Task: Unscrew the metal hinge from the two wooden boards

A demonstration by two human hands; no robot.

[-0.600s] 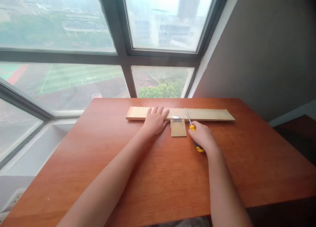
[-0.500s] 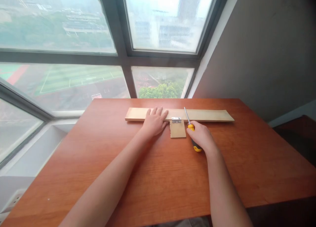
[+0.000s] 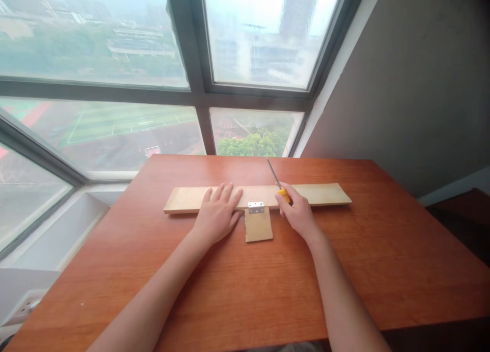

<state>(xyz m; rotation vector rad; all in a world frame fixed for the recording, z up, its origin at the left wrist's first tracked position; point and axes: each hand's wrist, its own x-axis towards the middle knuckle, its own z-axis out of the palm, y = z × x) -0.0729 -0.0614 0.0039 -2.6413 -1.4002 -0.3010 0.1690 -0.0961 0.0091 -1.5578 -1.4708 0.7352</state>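
A long pale wooden board point(image 3: 325, 192) lies crosswise on the table. A metal hinge point(image 3: 256, 207) joins its near edge to a small square wooden piece point(image 3: 259, 227), which lies toward me. My left hand point(image 3: 217, 211) rests on the board left of the hinge, its fingers spread flat. In my right hand point(image 3: 296, 209) is a screwdriver point(image 3: 284, 194) with a yellow and black handle, the fingers wrapped round the grip. Its shaft points away and up to the left, above the board, apart from the hinge. Most of the handle is hidden by the hand.
The reddish-brown wooden table point(image 3: 229, 290) reaches to the windows at its far edge. A grey window frame point(image 3: 199, 94) stands behind it, and a slanting wall point(image 3: 406, 86) on the right. A wall socket point(image 3: 28, 305) is at the lower left.
The board, with hinge and small piece, has come nearer to me and shifted left, my left hand along with it. My right hand has moved left, the screwdriver tipping further left.
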